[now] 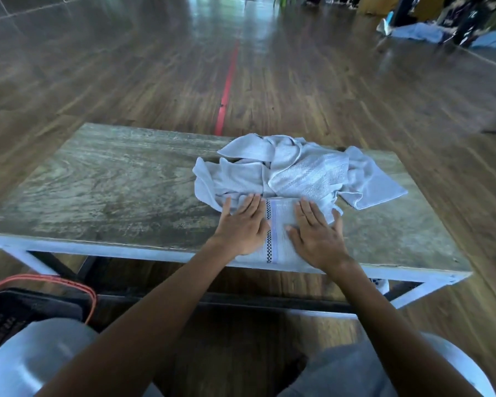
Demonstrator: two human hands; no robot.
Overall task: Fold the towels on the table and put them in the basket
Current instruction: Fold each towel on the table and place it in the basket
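Observation:
A folded pale grey towel [278, 224] with a black checkered stripe lies at the near edge of the wooden table [112, 184]. My left hand [242, 224] lies flat on its left part, fingers spread. My right hand [317, 236] presses flat on its right part. Behind it sits a crumpled heap of pale grey towels [295, 170]. A black basket [15, 310] with an orange rim stands on the floor at the lower left, beside my left knee.
The table has a white metal frame [92, 249] along its near edge. My knees [40, 359] are under the near side. Wooden floor with a red line [226, 90] stretches beyond. Blue cloths [421, 32] and clutter lie far right.

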